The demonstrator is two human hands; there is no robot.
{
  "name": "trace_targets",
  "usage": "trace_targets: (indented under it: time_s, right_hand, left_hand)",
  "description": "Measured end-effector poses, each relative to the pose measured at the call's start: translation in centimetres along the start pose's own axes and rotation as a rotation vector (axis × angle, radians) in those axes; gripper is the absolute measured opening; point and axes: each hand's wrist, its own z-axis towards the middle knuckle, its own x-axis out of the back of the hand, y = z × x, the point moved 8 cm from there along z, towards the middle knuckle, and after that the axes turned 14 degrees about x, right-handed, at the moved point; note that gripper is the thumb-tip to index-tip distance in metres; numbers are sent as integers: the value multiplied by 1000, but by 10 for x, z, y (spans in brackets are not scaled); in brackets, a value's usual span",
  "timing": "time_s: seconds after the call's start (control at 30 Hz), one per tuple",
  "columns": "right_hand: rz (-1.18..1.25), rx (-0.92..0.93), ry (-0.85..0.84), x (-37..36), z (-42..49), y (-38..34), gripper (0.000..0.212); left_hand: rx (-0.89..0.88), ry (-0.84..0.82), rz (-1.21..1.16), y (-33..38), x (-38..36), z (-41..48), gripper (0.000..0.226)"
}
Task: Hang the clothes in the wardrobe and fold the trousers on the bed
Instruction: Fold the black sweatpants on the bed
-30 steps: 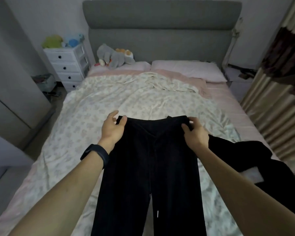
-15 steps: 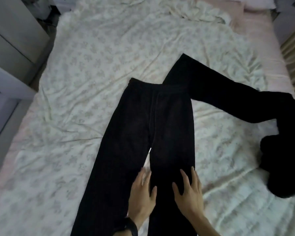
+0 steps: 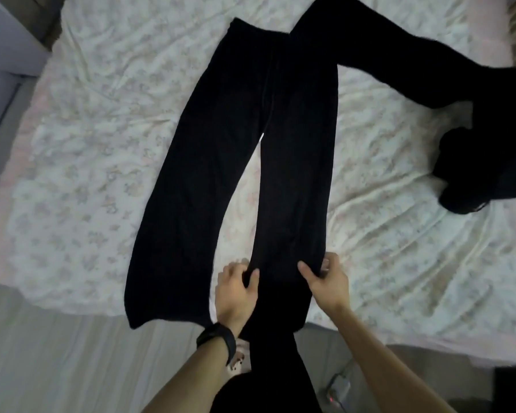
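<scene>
- Trousers (image 3: pixel 221 144), black, lie flat on the bed (image 3: pixel 87 144), waistband at the far end and both legs running toward the person.
- The legs spread apart, and the flowered sheet shows in the narrow gap between them.
- The leg on the person's left ends at the near edge of the bed, its hem just over the edge.
- The leg on the person's right runs past the edge and hangs down in front of the person.
- The left hand (image 3: pixel 236 293) pinches the inner edge of that right-side leg near the bed's edge, thumb on top of the cloth and fingers curled under it.
- The right hand (image 3: pixel 325 281) grips the outer edge of the same leg, thumb on top and fingers tucked beneath the fold.
- The two hands sit level with each other, the width of the leg between them.
- A dark band (image 3: pixel 218 338) circles the left wrist.
- A second black garment (image 3: pixel 399 64) lies on the bed to the right, one long part reaching up beside the waistband of the trousers and touching it, the rest bunched in a heap near the right side.
- Pale floor (image 3: pixel 57 353) shows below the bed, with toes (image 3: pixel 236 363) just under the left wrist.
- A power strip (image 3: pixel 337 389) with a red light lies on the floor between the forearms.
- A grey cabinet (image 3: pixel 6 25) stands at the upper left beside the bed.
</scene>
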Motion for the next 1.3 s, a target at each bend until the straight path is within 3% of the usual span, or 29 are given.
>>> trace_targets:
  time_s: [0.13,0.23,0.33,0.47,0.6,0.83,0.97,1.03,1.13,1.3]
  right_hand:
    - [64,-40,-186,-32,-46,34,18]
    - [105,-20,-118,-27,-80,39,12]
    - [101,4,44,-4,-111,43,41]
    - [-75,-41,-22,0,-127,64,37]
    - [-164,-83,-164,-3,-126,83,8]
    - [-156,40,-41,21,-74,38,24]
    - [-230,121,-43,23,-35,6,43]
    - [-351,176,-14,24,-20,-5,45]
    - [-498,229,51,23,-8,-13,36]
    - [-640,120,-102,9,-5,9,36]
  left_hand:
    - [-29,-77,12,-24,0,-15,35]
    - [-22,-51,-142,-40,17,-41,21]
    - [37,19,-318,-59,27,-58,19]
    - [41,-12,-199,-74,7,-57,15]
    - [60,80,-123,-96,-14,-74,29]
    - [-74,191,48,-64,-87,-116,33]
    - [69,124,135,-42,-135,-120,52]
    - [161,143,132,-39,-147,-113,51]
    - [109,335,201,-35,-148,-103,41]
    - [-2,451,287,-35,-160,-105,31]
